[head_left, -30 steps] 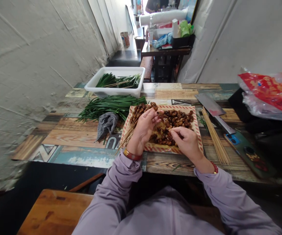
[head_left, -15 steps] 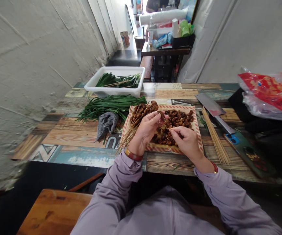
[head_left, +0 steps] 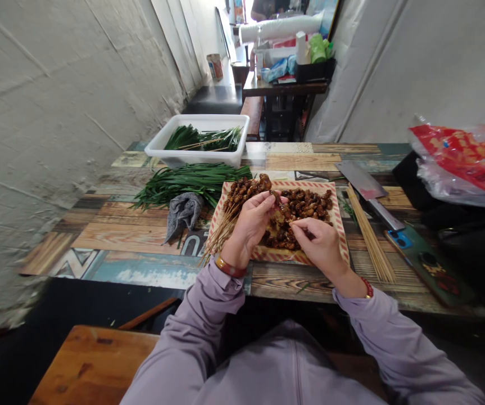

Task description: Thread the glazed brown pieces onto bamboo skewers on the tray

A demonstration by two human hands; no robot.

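A striped tray (head_left: 339, 220) holds a heap of brown glazed meat pieces (head_left: 309, 203) and several loaded skewers (head_left: 231, 209) at its left side. My left hand (head_left: 250, 224) hovers over the tray, its fingertips pinched on a brown meat piece (head_left: 276, 198). My right hand (head_left: 320, 243) is closed around a thin bamboo skewer, its tip pointing left toward that piece. Both hands are close together above the middle of the tray.
Loose green chives (head_left: 191, 181) and a grey cloth (head_left: 183, 211) lie left of the tray. A white tub (head_left: 170, 138) with chives stands behind. Bare bamboo skewers (head_left: 371, 236), a cleaver (head_left: 366, 188) and a phone (head_left: 430, 264) lie to the right, beside a plastic bag (head_left: 461, 163).
My left hand has lifted a meat piece in its fingertips and drawn slightly toward my right hand. My right hand has barely moved.
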